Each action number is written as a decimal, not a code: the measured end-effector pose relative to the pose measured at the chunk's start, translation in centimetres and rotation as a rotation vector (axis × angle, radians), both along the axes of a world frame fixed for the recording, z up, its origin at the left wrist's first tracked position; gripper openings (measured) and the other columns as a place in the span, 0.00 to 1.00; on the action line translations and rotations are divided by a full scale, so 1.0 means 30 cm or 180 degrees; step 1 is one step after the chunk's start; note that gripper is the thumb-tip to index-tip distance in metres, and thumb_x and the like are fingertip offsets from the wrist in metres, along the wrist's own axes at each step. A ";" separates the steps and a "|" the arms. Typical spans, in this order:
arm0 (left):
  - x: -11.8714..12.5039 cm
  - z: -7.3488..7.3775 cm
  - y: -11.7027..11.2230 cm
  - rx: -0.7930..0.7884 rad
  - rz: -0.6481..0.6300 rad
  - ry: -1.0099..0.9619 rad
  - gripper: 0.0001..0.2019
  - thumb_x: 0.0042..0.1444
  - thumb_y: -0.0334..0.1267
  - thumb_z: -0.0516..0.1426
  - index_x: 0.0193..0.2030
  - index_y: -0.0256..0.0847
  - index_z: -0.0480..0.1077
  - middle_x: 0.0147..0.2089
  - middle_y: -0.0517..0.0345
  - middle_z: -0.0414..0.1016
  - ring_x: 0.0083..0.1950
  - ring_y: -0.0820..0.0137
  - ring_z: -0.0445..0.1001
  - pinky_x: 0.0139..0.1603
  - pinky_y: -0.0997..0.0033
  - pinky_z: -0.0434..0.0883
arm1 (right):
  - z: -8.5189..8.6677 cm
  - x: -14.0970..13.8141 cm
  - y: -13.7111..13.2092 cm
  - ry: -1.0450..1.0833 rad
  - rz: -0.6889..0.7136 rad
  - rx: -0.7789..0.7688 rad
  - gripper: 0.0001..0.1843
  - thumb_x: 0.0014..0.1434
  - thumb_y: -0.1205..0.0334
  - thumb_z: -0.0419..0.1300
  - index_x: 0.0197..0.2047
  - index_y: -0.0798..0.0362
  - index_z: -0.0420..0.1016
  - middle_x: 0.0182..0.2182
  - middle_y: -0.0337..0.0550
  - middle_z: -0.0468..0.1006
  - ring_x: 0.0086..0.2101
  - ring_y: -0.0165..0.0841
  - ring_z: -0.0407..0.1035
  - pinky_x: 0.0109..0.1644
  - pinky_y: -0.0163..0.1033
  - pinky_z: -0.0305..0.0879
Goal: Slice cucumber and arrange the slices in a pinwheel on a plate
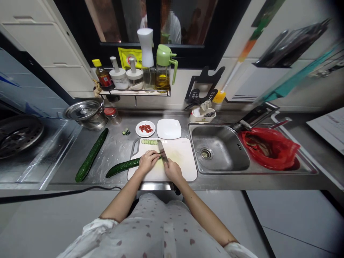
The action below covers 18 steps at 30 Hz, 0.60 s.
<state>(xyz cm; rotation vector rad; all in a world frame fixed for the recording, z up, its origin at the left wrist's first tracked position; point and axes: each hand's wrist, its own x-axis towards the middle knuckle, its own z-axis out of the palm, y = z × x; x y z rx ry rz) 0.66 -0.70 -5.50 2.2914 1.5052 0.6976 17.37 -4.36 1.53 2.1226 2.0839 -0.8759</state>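
Observation:
A white cutting board (182, 157) lies on the steel counter in front of me. My left hand (147, 160) is curled over the end of a dark green cucumber (122, 167) that reaches off the board's left edge. My right hand (173, 171) grips the handle of a knife (162, 151), whose blade rests on the board right beside my left fingers. A row of cucumber slices (149, 142) sits along the board's far edge.
A whole cucumber (91, 156) lies to the left. Behind the board are a small plate of red bits (145, 128) and a bare white plate (168, 128). A sink (220, 150) is right, with a red bag (270, 147). A pot (86, 114) stands at back left.

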 end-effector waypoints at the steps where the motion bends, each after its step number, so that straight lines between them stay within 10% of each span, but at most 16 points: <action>1: 0.000 0.001 0.000 0.0003 -0.0005 0.0001 0.13 0.63 0.44 0.52 0.46 0.48 0.77 0.47 0.55 0.74 0.49 0.69 0.69 0.50 0.69 0.68 | 0.002 -0.002 0.000 -0.0006 0.0004 -0.0004 0.17 0.67 0.60 0.43 0.50 0.56 0.68 0.43 0.53 0.78 0.43 0.38 0.72 0.41 0.36 0.58; 18: 0.004 -0.007 -0.001 0.0134 -0.0065 -0.0056 0.12 0.62 0.43 0.53 0.43 0.48 0.77 0.46 0.56 0.76 0.49 0.69 0.70 0.51 0.69 0.69 | -0.007 0.015 -0.070 -0.0032 0.0067 -0.0183 0.16 0.63 0.65 0.45 0.49 0.58 0.69 0.41 0.54 0.78 0.41 0.38 0.72 0.40 0.36 0.58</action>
